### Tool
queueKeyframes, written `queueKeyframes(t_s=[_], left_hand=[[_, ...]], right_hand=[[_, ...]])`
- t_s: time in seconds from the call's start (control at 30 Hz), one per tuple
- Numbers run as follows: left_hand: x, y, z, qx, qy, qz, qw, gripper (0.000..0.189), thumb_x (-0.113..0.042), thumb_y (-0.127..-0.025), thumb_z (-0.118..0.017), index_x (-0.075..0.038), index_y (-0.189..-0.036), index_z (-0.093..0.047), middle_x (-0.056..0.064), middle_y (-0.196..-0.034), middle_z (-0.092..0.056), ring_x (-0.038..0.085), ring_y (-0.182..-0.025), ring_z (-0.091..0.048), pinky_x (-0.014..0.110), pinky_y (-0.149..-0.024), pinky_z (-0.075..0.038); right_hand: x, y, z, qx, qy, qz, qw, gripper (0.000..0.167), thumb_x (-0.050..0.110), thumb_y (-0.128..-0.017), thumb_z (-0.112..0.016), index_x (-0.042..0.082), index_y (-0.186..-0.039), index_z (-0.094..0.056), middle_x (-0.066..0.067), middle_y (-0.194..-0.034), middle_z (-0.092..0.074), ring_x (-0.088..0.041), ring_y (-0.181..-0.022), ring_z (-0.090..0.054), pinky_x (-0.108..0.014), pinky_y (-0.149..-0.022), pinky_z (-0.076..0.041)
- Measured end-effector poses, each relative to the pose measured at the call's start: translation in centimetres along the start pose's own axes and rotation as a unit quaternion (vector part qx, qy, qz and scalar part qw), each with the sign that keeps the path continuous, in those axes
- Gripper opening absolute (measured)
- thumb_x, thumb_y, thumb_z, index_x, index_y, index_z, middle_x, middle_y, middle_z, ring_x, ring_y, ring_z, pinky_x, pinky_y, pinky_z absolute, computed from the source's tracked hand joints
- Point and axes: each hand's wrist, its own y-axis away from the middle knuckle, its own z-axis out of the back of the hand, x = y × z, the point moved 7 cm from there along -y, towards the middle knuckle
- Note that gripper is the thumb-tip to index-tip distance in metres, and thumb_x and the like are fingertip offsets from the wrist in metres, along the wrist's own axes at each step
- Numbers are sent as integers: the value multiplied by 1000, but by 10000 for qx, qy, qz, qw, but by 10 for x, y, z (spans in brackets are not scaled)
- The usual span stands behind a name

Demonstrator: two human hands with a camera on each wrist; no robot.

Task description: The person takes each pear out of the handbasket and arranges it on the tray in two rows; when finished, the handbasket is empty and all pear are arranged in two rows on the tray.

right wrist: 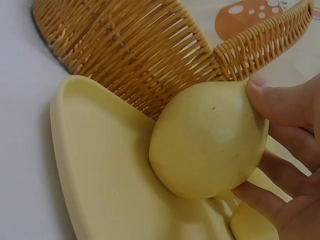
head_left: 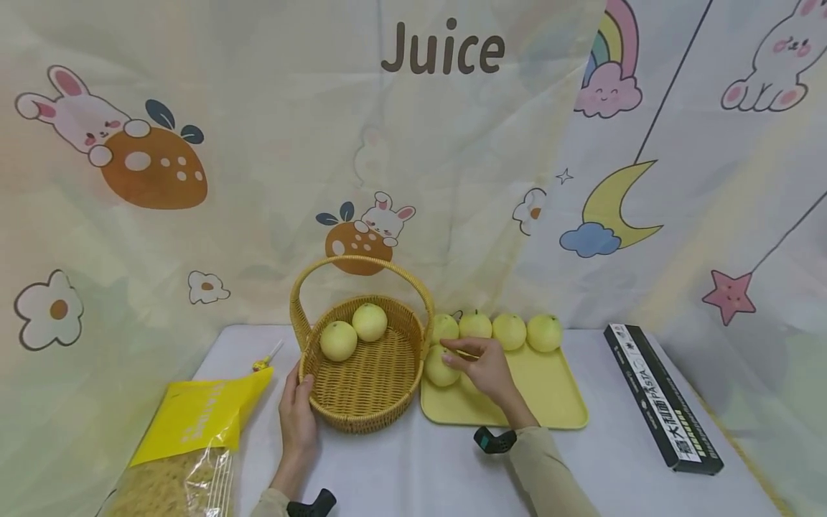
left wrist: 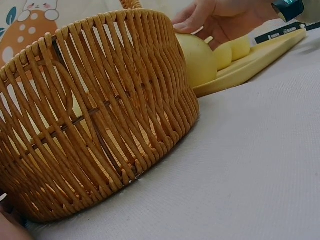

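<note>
A round wicker basket [head_left: 365, 402] with a tall arched handle stands in the middle of the table, holding two pale yellow pears [head_left: 370, 322]. My left hand [head_left: 298, 424] holds its left side, thumb near the rim. To the right, my right hand [head_left: 487, 370] grips a pear [right wrist: 205, 140] with thumb and fingers at the left end of a yellow tray [head_left: 549, 402]. That pear sits close beside the basket wall. Several more pears [head_left: 509, 332] line the tray's back edge. The right hand hides part of the tray in the head view.
A yellow-topped clear bag [head_left: 194, 424] lies at the front left, with a small wrapped lollipop [head_left: 263, 362] behind it. A long black box [head_left: 662, 398] lies at the right. Behind the white table hangs a printed cloth [head_left: 452, 179].
</note>
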Motion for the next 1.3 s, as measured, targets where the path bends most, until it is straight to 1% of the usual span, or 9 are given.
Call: queueKeyframes(t_s=[0.13,0.23,0.33,0.43,0.6,0.8,0.97,1.1,1.3], left_hand=[[-2,1,-1,-12,28,-42,10000,57,-34,-116,-34,-16,-169,-29,8,-175,-29,31,-161,-28,53,-133,-25],[-2,1,-1,-21,13,-36,10000,56,-34,-115,-35,-17,-169,-30,7,-175,-30,30,-161,-29,52,-134,-25],[-3,1,-1,-22,-47,-57,10000,56,-35,-115,-35,-17,-169,-30,6,-175,-31,29,-161,-29,52,-133,-25],[-3,0,0,-39,-93,-63,9999,57,-36,-116,-34,-16,-169,-30,5,-175,-30,27,-161,-29,51,-134,-25],[-3,-2,0,-46,-80,-96,9999,57,-35,-115,-35,-16,-168,-30,5,-175,-31,27,-161,-29,50,-134,-25],[-1,0,-1,2,126,-110,9999,55,-32,-115,-36,-17,-168,-31,7,-174,-32,30,-160,-30,52,-133,-26],[-1,1,-3,38,22,-117,9999,55,-33,-115,-35,-17,-168,-31,8,-174,-31,30,-160,-31,52,-133,-27],[-1,1,-2,-37,-72,-84,9999,56,-35,-115,-35,-18,-168,-32,7,-174,-32,31,-160,-32,53,-133,-27],[0,1,0,-38,-22,-64,10000,55,-34,-115,-36,-17,-168,-33,6,-173,-33,29,-160,-32,51,-133,-27]], right_hand=[[0,1,0,253,3,-63,9997,32,19,-94,-83,9,-124,-79,-8,-127,-78,-26,-124,-71,-45,-109,-58],[2,0,0,503,26,-75,9987,34,20,-96,-80,8,-128,-77,-10,-131,-76,-30,-126,-70,-47,-110,-57],[6,-1,0,685,98,8,9976,34,19,-98,-78,6,-129,-76,-12,-135,-74,-33,-127,-69,-49,-111,-57],[12,-3,-2,810,195,112,9965,33,17,-99,-76,5,-130,-76,-13,-136,-73,-35,-127,-69,-49,-110,-58],[16,-4,-4,834,211,189,9961,32,16,-99,-76,4,-129,-76,-14,-135,-73,-36,-124,-70,-44,-105,-61],[13,-1,-2,703,278,231,9969,26,17,-98,-77,6,-122,-79,-14,-132,-75,-37,-120,-72,-51,-104,-61],[15,1,1,617,245,285,9974,23,16,-98,-77,6,-119,-79,-15,-131,-75,-39,-120,-72,-58,-106,-58],[17,1,-1,665,208,325,9970,24,18,-98,-77,6,-119,-79,-16,-130,-75,-39,-120,-72,-59,-110,-55],[16,1,-3,803,190,310,9961,25,17,-98,-77,5,-120,-79,-15,-131,-75,-38,-123,-71,-60,-115,-51]])
